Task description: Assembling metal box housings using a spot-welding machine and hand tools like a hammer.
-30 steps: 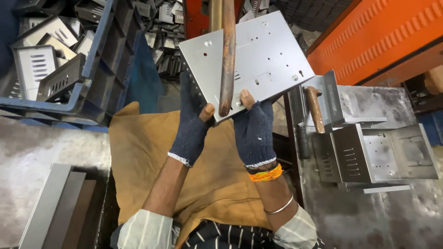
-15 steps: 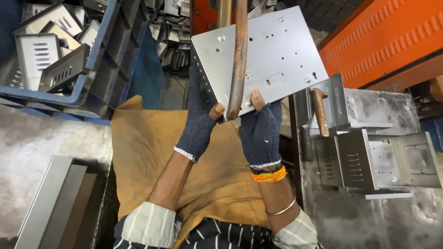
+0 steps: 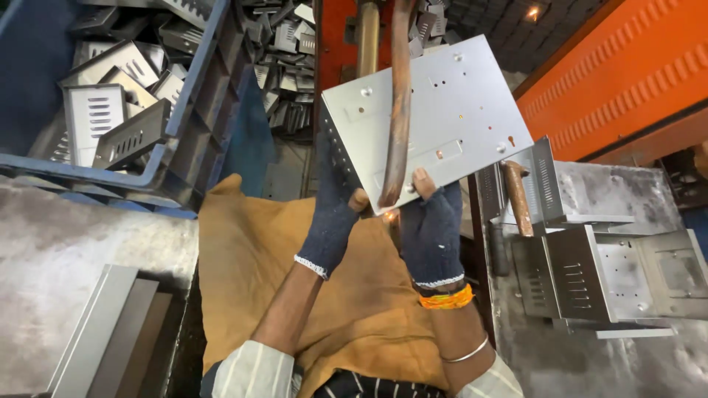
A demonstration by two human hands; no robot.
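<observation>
Workshop, gloved hands (image 3: 383,221) gripping metal panel (image 3: 442,110)

Illumination is uneven and moderate. The flat grey sheet-metal panel with punched holes (image 3: 431,121) is the brightest surface and shows a soft, even sheen without hard glare. A small lamp (image 3: 532,12) glows at the top edge, against a dark background. The blue plastic crate of louvred metal parts (image 3: 184,88) sits in dimmer light. A faint orange glow appears below the curved copper-coloured rod (image 3: 398,103). Focus is acceptable centrally; straight edges bend towards the frame borders.
</observation>
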